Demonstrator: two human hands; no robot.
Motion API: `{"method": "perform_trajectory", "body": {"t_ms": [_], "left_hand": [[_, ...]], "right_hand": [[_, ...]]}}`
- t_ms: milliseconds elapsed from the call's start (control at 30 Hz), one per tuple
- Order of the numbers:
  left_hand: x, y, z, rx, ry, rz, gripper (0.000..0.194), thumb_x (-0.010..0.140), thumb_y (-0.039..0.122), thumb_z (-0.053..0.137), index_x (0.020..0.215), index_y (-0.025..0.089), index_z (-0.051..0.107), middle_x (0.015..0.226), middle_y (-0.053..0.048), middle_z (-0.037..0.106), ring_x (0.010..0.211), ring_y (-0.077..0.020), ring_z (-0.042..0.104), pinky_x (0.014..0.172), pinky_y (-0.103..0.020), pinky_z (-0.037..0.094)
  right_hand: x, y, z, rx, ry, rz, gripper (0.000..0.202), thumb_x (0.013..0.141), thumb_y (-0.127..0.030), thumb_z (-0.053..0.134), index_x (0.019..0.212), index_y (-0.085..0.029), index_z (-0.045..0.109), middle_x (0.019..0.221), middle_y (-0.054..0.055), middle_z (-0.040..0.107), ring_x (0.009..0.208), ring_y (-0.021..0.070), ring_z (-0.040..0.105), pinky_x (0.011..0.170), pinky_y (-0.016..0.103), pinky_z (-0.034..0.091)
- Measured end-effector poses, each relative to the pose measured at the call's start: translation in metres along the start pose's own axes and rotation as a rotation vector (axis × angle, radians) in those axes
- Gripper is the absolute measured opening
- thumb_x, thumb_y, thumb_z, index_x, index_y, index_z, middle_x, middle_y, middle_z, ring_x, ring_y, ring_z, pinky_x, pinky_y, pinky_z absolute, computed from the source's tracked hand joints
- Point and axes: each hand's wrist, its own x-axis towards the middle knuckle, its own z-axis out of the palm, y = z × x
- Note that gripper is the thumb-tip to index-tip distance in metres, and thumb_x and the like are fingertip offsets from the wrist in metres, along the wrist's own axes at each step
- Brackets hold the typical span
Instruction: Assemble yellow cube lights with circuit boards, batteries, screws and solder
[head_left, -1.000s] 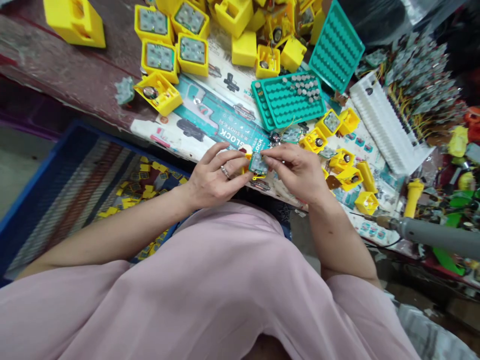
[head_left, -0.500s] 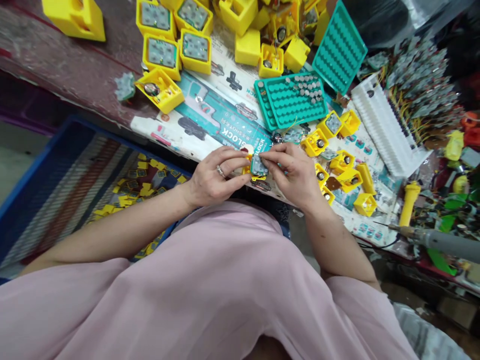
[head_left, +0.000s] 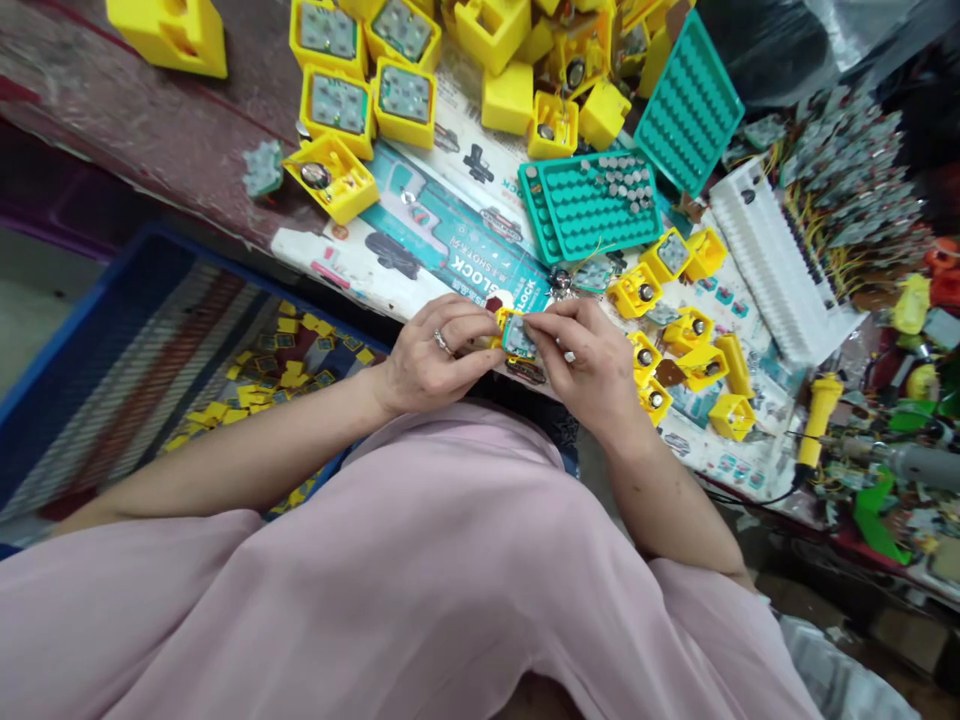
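Note:
My left hand [head_left: 442, 358], with a ring on one finger, is closed on a small yellow plastic case [head_left: 499, 340] at the table's front edge. A grey button pad on a green circuit board [head_left: 518, 337] sits at the opening of that case; whether it is fully seated I cannot tell. The fingertips of my right hand [head_left: 585, 355] pinch the right side of the board, and a small shiny round piece shows by those fingers. Just right of my right hand lie several yellow cases [head_left: 637, 290] with round metal parts inside.
A green tray [head_left: 592, 205] holds small silver discs, its lid [head_left: 690, 105] propped behind it. A white rack [head_left: 780, 265] of wired boards stands right, near a yellow-handled soldering iron [head_left: 819, 415]. Below the table at left, a blue crate [head_left: 142, 270] contains yellow cases.
The view has shifted slightly, so the table's things appear a little to the right. My right fingers have slid slightly over the board; both hands stay at the same case.

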Motion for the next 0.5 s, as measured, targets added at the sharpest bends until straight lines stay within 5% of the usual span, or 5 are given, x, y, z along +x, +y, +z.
{"method": "perform_trajectory", "body": {"t_ms": [500], "left_hand": [[0.0011, 0.0034, -0.0048, 0.001, -0.076, -0.044, 0.027, 0.089, 0.013, 0.062, 0.116, 0.016, 0.064, 0.094, -0.006, 0.068, 0.089, -0.0159, 0.066, 0.083, -0.029, 0.058]], "right_hand": [[0.0032, -0.0034, -0.0021, -0.149, -0.075, 0.026, 0.016, 0.095, -0.023, 0.058, 0.101, -0.021, 0.072, 0.090, 0.005, 0.068, 0.085, 0.0149, 0.064, 0.071, 0.027, 0.052]]}}
